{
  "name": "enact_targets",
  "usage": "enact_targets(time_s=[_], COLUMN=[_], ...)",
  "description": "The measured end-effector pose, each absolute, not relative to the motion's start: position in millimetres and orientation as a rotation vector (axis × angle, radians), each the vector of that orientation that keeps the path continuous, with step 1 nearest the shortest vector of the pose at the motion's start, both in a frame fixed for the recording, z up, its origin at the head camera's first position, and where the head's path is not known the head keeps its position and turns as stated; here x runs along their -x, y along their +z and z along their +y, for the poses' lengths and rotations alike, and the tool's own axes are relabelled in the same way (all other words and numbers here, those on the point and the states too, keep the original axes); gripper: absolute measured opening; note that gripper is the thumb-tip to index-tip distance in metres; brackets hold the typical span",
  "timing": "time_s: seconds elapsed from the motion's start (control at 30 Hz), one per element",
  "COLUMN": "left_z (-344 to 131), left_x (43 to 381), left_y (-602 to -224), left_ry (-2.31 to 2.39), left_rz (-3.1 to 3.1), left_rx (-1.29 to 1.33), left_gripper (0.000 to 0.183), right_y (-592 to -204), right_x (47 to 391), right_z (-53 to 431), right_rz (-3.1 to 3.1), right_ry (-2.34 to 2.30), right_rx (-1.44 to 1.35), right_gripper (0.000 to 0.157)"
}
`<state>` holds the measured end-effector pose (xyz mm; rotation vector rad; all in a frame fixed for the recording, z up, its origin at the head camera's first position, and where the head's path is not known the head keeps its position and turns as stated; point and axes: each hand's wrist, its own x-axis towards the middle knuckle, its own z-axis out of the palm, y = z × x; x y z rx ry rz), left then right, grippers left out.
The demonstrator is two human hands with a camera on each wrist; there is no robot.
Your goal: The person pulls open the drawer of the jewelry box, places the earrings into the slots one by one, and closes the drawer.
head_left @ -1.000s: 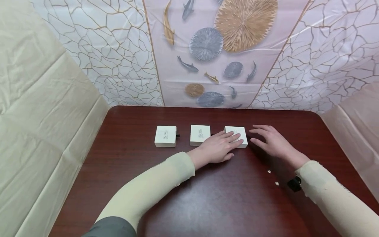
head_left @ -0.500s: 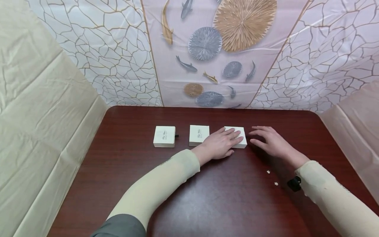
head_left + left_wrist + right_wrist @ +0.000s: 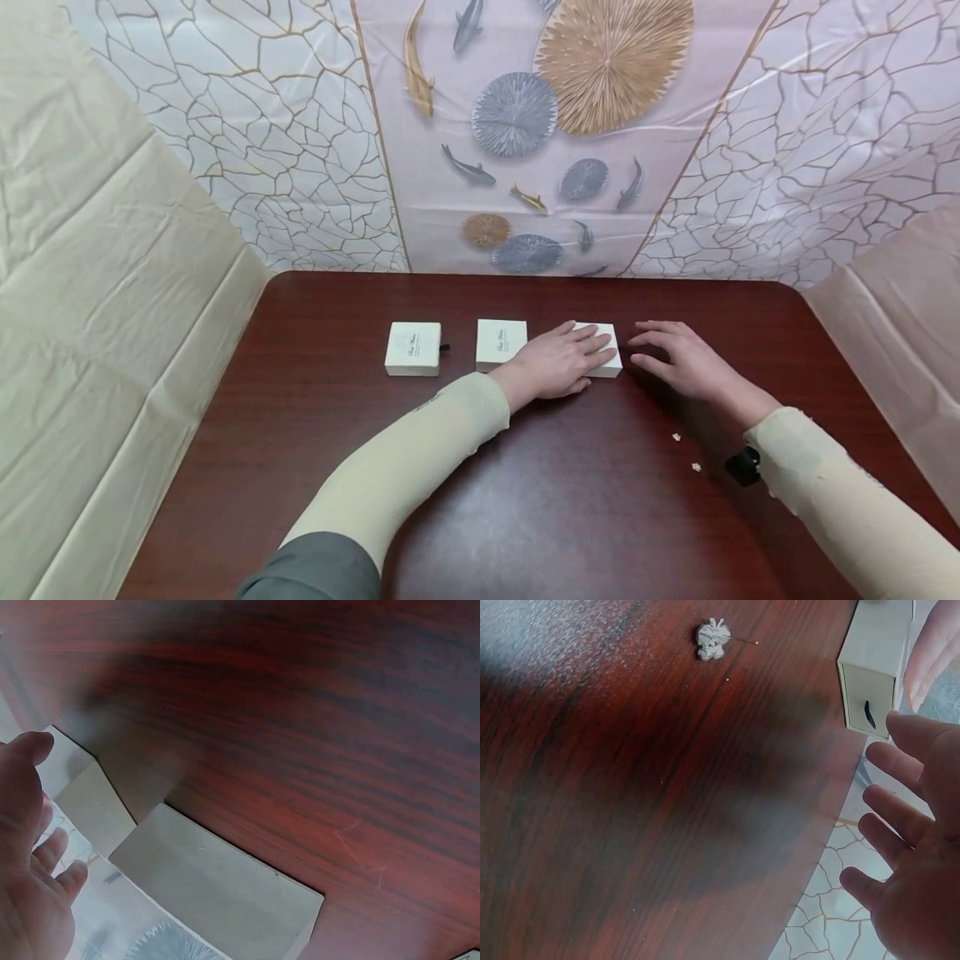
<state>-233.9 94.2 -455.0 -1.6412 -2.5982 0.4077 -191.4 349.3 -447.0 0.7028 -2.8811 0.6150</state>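
Note:
Three small white drawer-type boxes with dark print stand in a row on the table. My left hand (image 3: pixel 558 362) lies across the right-hand box (image 3: pixel 610 369), fingers spread over its top and partly covering it. Just right of that box hovers my right hand (image 3: pixel 686 358), its fingers loosely bent and holding nothing. In the right wrist view the thumb is close to the black pull tab (image 3: pixel 869 714) on the box's end. Close to the left wrist is the middle box (image 3: pixel 501 342); the left box (image 3: pixel 413 346) sits apart, its dark tab pointing right.
Two tiny white flower-shaped pieces (image 3: pixel 696 467) lie on the dark red-brown table (image 3: pixel 525 500), below the right hand. One white flower-shaped piece (image 3: pixel 712 637) shows a thin pin in the right wrist view. Patterned cloth (image 3: pixel 525 167) hangs behind the table, with beige cloth (image 3: pixel 112 333) at the left.
My left forearm and wrist have shifted slightly right and away, covering the middle box's tab. The boxes and right hand look almost the same; the head view has shifted a little.

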Motion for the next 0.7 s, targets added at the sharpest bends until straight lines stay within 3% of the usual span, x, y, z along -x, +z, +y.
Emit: enact_targets(time_s=[0.7], left_z=[90], left_x=[240], left_y=[-467], left_ry=[0.269], left_rz=[-2.539], left_rx=[1.657], left_gripper=[0.06], right_y=[-445], right_x=[199], right_z=[344], right_rz=[-2.942], right_ry=[0.604], right_rx=[-0.71], right_gripper=[0.02])
